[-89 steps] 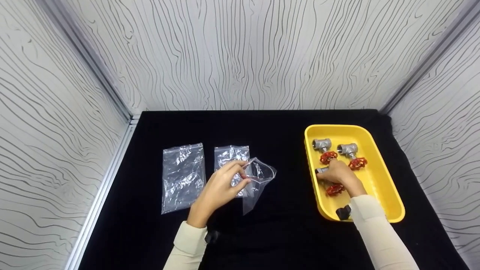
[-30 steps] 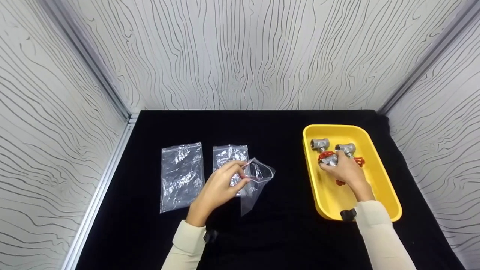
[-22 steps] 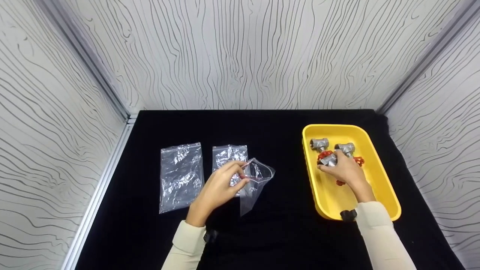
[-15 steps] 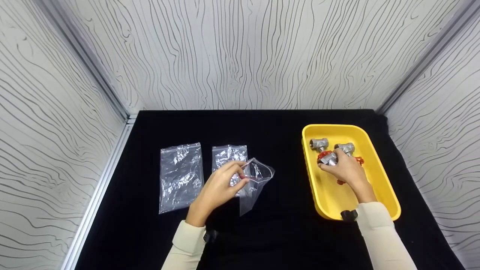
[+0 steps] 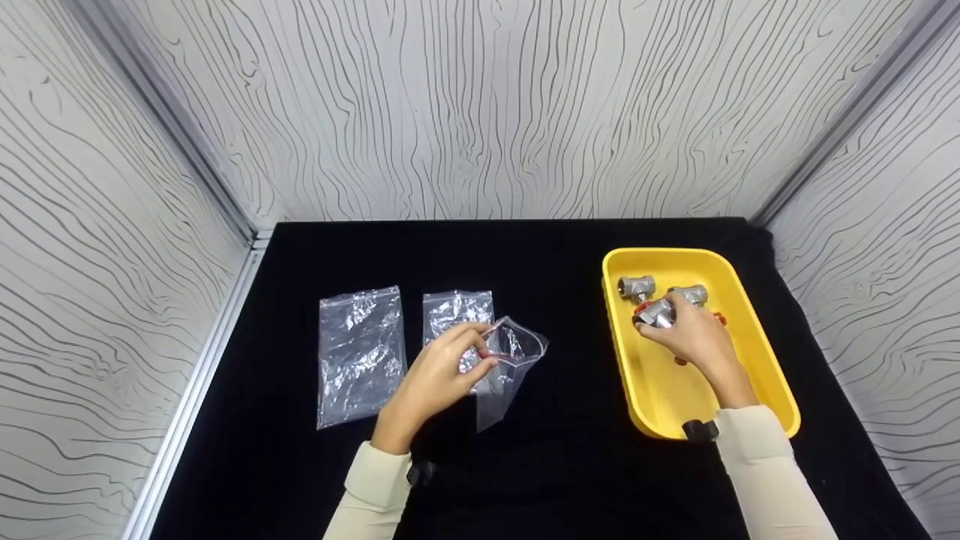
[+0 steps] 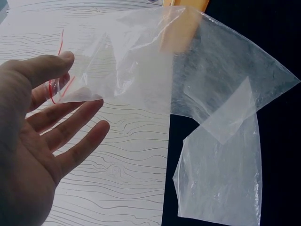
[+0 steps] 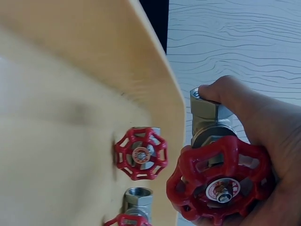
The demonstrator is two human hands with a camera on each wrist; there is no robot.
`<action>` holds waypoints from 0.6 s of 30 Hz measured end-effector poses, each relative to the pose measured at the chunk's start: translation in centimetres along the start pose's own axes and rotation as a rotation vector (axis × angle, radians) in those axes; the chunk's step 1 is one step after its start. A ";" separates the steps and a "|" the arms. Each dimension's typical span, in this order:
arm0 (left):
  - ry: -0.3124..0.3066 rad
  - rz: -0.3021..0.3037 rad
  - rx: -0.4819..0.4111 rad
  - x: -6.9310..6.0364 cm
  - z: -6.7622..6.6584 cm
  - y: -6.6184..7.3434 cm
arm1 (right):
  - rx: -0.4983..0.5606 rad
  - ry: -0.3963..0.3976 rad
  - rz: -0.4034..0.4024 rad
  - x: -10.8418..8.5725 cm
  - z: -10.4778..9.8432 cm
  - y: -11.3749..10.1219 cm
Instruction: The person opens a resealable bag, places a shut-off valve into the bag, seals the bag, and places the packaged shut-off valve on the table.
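My left hand (image 5: 439, 367) pinches the red-lined zip edge of a clear zip-lock bag (image 5: 514, 367), whose mouth gapes toward the right. In the left wrist view the thumb and index finger hold the bag (image 6: 136, 61) while the other fingers stretch away from it. Over the yellow bin (image 5: 675, 405), my right hand (image 5: 697, 334) grips a metal gate valve (image 5: 658, 313). The right wrist view shows that valve's red handwheel (image 7: 221, 181) against the palm, the thumb on the pipe end. Two more valves lie in the bin: one valve (image 5: 636, 286) at its far left, another valve (image 5: 694, 294) partly behind my hand.
Two flat zip-lock bags lie on the black cloth (image 5: 570, 285): a larger bag (image 5: 360, 360) at left and another bag (image 5: 454, 307) partly behind my left hand. Patterned panels (image 5: 465, 112) enclose the back and both sides.
My right hand has taken hold of a valve in the bin's left part, raised it and shifted toward the far side. The left hand keeps the bag nearly still.
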State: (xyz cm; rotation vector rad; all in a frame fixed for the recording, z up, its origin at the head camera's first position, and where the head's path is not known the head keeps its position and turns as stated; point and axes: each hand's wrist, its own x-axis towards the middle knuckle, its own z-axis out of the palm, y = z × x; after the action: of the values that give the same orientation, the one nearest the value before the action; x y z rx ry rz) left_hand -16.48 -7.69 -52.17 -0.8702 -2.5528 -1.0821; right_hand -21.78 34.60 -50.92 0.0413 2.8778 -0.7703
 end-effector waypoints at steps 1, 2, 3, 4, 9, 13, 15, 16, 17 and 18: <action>-0.001 -0.001 0.000 0.0 0.0 0.0 | 0.000 0.003 -0.004 -0.1 -0.1 -0.1; -0.001 0.000 0.001 0.0 0.0 0.0 | 0.000 0.006 -0.006 -0.2 -0.2 -0.3; -0.001 0.002 0.000 0.0 0.1 0.0 | 0.000 0.009 -0.007 -0.3 -0.3 -0.5; 0.000 0.003 -0.001 0.0 0.1 0.0 | 0.000 0.011 -0.008 -0.4 -0.4 -0.7; -0.005 0.006 -0.006 0.0 0.1 0.0 | -0.011 0.027 -0.018 -0.9 -0.9 -1.6; 0.009 0.022 0.000 0.0 0.1 0.1 | -0.024 0.056 -0.038 -1.1 -1.0 -2.2; 0.017 0.030 0.004 0.0 0.1 0.1 | -0.029 0.069 -0.050 -1.1 -1.1 -2.4; 0.020 0.033 0.004 0.0 0.1 0.1 | -0.030 0.072 -0.054 -1.2 -1.1 -2.6; 0.022 0.036 0.005 0.0 0.1 0.1 | -0.033 0.075 -0.058 -1.3 -1.2 -2.8; 0.022 0.037 0.005 0.0 0.1 0.1 | -0.037 0.077 -0.061 -1.3 -1.2 -2.9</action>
State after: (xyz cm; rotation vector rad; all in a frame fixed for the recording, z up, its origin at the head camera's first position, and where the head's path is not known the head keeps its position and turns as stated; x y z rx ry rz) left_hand -16.46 -7.54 -52.21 -0.8958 -2.5099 -1.0688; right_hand -20.86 32.68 -48.23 -0.0222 2.9776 -0.7421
